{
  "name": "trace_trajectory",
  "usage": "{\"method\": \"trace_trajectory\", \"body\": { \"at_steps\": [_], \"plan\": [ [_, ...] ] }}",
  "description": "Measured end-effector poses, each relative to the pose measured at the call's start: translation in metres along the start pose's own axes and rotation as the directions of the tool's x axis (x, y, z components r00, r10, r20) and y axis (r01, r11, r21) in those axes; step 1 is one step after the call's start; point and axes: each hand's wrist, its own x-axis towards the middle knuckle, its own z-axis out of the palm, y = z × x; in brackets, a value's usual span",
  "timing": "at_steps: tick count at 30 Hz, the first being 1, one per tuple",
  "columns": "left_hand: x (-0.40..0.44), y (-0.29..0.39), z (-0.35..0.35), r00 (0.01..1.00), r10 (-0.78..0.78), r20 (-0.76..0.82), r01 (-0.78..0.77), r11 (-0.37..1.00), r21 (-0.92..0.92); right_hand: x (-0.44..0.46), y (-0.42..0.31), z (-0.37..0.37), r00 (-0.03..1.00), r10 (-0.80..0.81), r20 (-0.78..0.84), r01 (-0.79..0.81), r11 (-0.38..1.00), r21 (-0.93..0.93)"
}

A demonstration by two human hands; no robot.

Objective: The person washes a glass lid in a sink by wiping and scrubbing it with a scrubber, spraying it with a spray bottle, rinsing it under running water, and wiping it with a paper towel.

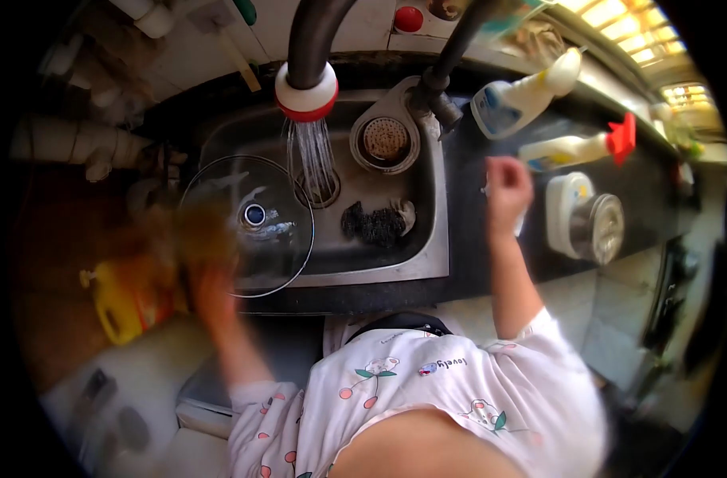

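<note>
Water runs from a faucet with a red and white head (306, 94) into the steel sink (363, 259). A round glass lid (288, 259) with a metal rim lies over the sink's left part. At its left edge is my left hand (212, 283), smeared by motion, near a blurred yellow-brown thing (200, 231) that I cannot make out. My right hand (508, 187) is above the dark counter right of the sink, fingers curled, with something small and pale at them. A dark scrubber (377, 225) lies in the sink, below a strainer (385, 142).
On the right counter (471, 255) are a white bottle (511, 107), a spray bottle with a red trigger (574, 150), a white tub (566, 211) and a round clear container (602, 229). A yellow jug (118, 303) stands at the lower left.
</note>
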Motion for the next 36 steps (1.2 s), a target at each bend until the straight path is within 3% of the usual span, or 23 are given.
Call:
{"method": "trace_trajectory", "body": {
  "at_steps": [2,3,5,7,9,12,15,18,19,22,28,29,32,33,36],
  "plan": [
    [0.006,-0.005,0.003,0.999,0.007,0.032,-0.007,1.000,0.006,0.006,-0.014,0.042,0.977,-0.071,0.200,0.077,0.997,-0.023],
    [0.011,-0.010,0.003,0.999,0.013,0.042,-0.014,1.000,0.004,0.016,-0.016,0.057,0.972,-0.086,0.220,0.107,0.991,-0.085],
    [0.017,-0.016,0.007,0.997,0.029,0.070,-0.029,1.000,0.002,0.029,-0.013,0.074,0.962,-0.050,0.268,0.062,0.997,-0.038],
    [0.018,-0.015,0.020,0.996,-0.018,0.087,0.033,0.986,-0.165,0.027,-0.014,0.069,0.948,0.007,0.318,0.001,1.000,-0.024],
    [0.019,-0.010,0.031,0.988,-0.117,0.099,0.150,0.868,-0.474,0.016,-0.008,0.058,0.930,0.033,0.367,-0.040,0.999,0.014],
    [0.037,-0.048,0.014,0.984,-0.059,0.167,0.156,0.734,-0.661,-0.004,0.003,0.024,0.889,-0.065,0.454,0.197,0.948,-0.251],
    [0.036,-0.050,0.029,0.966,-0.064,0.249,0.223,0.692,-0.687,-0.030,0.013,0.000,0.911,0.046,0.410,0.133,0.908,-0.397],
    [0.043,-0.061,0.034,0.963,-0.099,0.251,0.245,0.712,-0.658,-0.052,-0.007,0.009,0.793,-0.041,0.607,0.324,0.873,-0.364],
    [0.042,-0.058,0.044,0.979,-0.155,0.136,0.198,0.890,-0.410,-0.059,-0.007,0.017,0.704,-0.045,0.709,0.389,0.860,-0.331],
    [0.045,-0.056,0.049,0.970,-0.181,0.161,0.240,0.811,-0.534,-0.080,0.010,0.052,0.447,0.075,0.892,0.522,0.788,-0.328],
    [0.046,-0.058,0.051,0.967,-0.177,0.181,0.247,0.812,-0.529,-0.126,0.058,0.141,0.174,0.170,0.970,0.743,0.624,-0.242],
    [0.047,-0.057,0.053,0.968,-0.183,0.174,0.249,0.808,-0.535,-0.126,0.072,0.151,0.093,0.274,0.957,0.759,0.603,-0.247],
    [0.048,-0.056,0.056,0.965,-0.198,0.172,0.260,0.809,-0.527,-0.119,0.087,0.160,0.102,0.344,0.934,0.719,0.623,-0.308],
    [0.048,-0.058,0.055,0.964,-0.203,0.171,0.263,0.816,-0.514,-0.115,0.088,0.153,0.200,0.222,0.954,0.614,0.730,-0.299],
    [0.049,-0.056,0.057,0.963,-0.205,0.173,0.267,0.809,-0.524,-0.096,0.048,0.154,0.475,0.091,0.875,0.420,0.851,-0.316]
  ]
}}
